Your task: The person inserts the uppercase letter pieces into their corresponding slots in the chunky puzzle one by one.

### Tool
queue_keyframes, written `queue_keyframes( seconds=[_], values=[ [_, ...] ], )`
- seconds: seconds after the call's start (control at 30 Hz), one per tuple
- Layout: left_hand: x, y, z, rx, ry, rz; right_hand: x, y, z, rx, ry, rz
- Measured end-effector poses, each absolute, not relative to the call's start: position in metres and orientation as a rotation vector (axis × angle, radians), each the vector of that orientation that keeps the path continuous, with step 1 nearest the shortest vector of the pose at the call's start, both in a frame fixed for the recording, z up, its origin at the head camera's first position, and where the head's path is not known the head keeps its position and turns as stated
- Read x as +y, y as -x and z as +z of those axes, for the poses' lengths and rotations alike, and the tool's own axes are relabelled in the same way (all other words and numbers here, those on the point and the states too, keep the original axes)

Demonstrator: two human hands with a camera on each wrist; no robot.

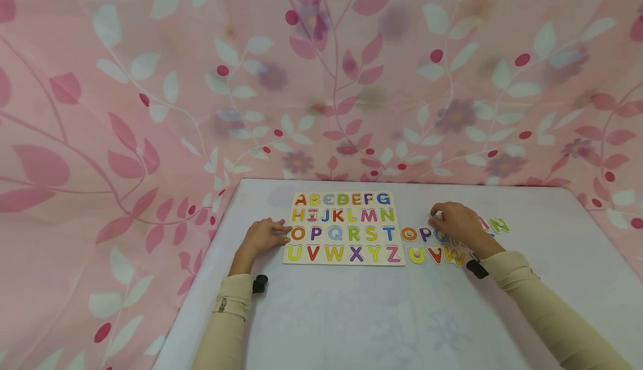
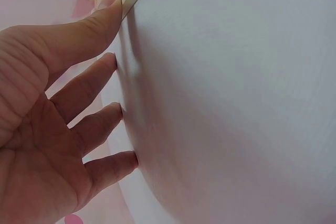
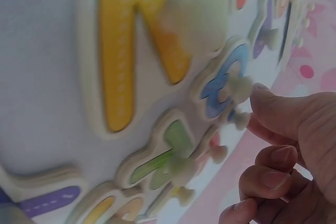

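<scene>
My left hand [image 1: 263, 236] rests at the left edge of the wooden alphabet board [image 1: 346, 263]. In the left wrist view the thumb [image 2: 105, 19] touches the board's edge, while the other fingers stretch down to the tablecloth. To the right of the board, my right hand [image 1: 457, 225] hovers over loose letter pieces. Its thumb [image 3: 268, 103] and forefinger sit by the knob [image 3: 242, 120] of a blue piece, mostly hidden behind the blue Q [image 3: 223, 85]; that knob shows uncovered. The other right fingers are loosely curled.
Knobbed letters fill the board's top row, plus H [image 1: 298, 215] and I [image 1: 312, 215]. Beside the board lie loose pieces: O [image 1: 409, 235], P [image 1: 425, 235], U [image 1: 416, 255] and N [image 1: 499, 225]. A floral curtain [image 1: 321, 80] hangs behind the white-covered table [image 1: 341, 325].
</scene>
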State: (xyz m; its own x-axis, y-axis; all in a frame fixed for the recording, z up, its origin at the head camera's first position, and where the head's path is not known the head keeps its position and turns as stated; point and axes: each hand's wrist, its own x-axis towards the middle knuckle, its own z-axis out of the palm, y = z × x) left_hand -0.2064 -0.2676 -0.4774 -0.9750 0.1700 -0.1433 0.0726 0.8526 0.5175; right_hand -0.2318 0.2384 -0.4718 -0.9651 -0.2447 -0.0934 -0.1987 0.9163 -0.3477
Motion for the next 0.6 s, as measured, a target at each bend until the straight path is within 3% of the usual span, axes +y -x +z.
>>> queue_keyframes(
  seconds=[0.6],
  values=[
    [-0.268, 0.208, -0.480, 2.827, -0.186, 0.803, 0.228, 0.238, -0.468, 2.966, 0.372, -0.492]
  ],
)
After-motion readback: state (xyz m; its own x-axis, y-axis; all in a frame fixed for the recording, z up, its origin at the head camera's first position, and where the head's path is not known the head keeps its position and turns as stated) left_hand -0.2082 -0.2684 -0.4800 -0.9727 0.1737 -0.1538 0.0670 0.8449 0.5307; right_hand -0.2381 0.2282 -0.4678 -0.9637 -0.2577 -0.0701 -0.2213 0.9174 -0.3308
